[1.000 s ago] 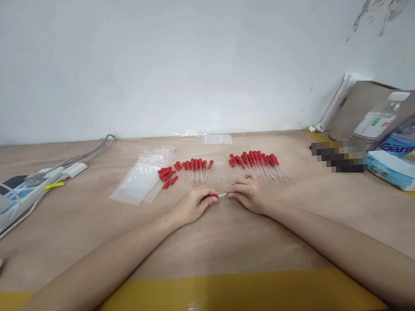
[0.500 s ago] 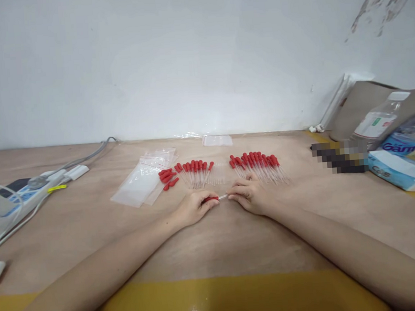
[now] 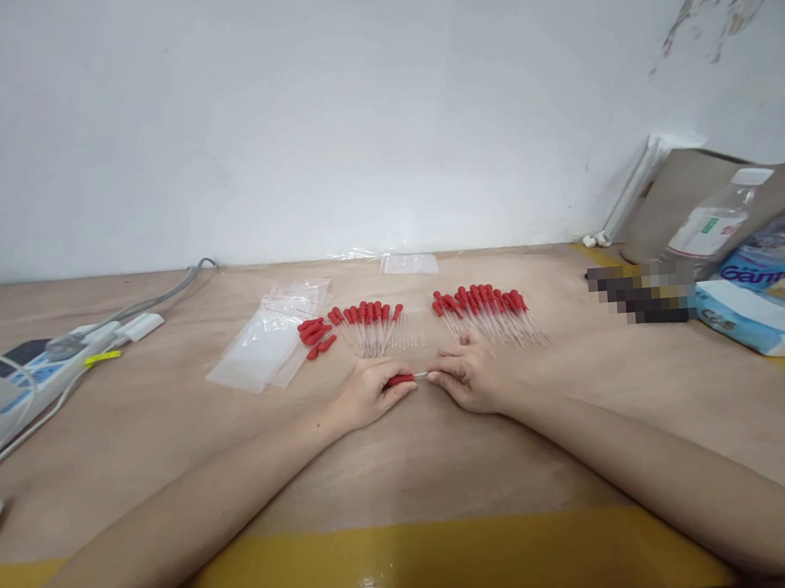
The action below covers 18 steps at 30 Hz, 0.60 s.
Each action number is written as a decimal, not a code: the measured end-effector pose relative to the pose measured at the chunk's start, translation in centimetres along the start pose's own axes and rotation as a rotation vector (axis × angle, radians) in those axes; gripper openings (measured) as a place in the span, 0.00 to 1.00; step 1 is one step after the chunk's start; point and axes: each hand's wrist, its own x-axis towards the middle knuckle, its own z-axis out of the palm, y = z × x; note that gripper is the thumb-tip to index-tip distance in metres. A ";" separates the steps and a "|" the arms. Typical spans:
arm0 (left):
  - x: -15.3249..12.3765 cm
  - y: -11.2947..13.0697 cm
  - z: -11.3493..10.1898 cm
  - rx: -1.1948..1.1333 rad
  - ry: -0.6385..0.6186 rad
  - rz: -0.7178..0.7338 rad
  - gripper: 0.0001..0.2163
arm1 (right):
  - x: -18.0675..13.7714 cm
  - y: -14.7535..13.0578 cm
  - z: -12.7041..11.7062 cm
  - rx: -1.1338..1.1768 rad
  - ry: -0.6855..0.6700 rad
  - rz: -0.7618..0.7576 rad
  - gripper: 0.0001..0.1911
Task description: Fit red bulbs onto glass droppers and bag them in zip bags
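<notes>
1. The dropper in hand is a red bulb (image 3: 400, 379) and a clear tube (image 3: 421, 376), lying crosswise between the two hands, just above or on the near middle of the surface (image 3: 413, 474); which of the two cannot be told. The tube meets the bulb's right end, though how deep it sits is hidden.

2. The left hand (image 3: 373, 393) has its fingers closed around the bulb, thumb on the near side. The right hand (image 3: 468, 377) pinches the tube between thumb and fingers, a short clear length showing between the hands.

3. The bulb looks like soft rubber: light, squeezable and probably grippy. It is best taken by the neck, close to its mouth, since a squeeze on the fat end would likely just buckle it.

4. The tube looks thin, stiff and smooth, perhaps glass, so it may slip or snap. A light pinch near the bulb, with force kept along its length, seems safest; sideways bending is the main risk.

5. Beyond the hands, loose bulbs (image 3: 314, 331) lie to the left, beside a left row of droppers (image 3: 367, 314). Bare tubes (image 3: 410, 326) lie just right of that row, and a right row of droppers (image 3: 481, 301) is farther right; their slim stems look easily rolled, so the red ends offer the surer hold.
</notes>
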 end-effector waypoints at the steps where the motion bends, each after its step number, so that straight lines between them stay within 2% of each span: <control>1: 0.0 0.0 0.0 0.003 0.000 0.003 0.07 | 0.1 -0.2 0.0 -0.011 -0.009 -0.002 0.14; 10: 0.1 -0.2 0.0 -0.010 0.001 -0.022 0.07 | 0.8 -0.6 0.2 -0.031 -0.114 0.056 0.16; 16: 0.5 0.3 -0.2 -0.019 -0.014 -0.064 0.07 | 1.5 -0.9 -1.7 -0.082 -0.189 0.014 0.13; 18: 0.5 0.3 -0.7 0.012 0.019 -0.064 0.12 | 1.6 -0.5 -2.4 -0.094 -0.185 0.039 0.13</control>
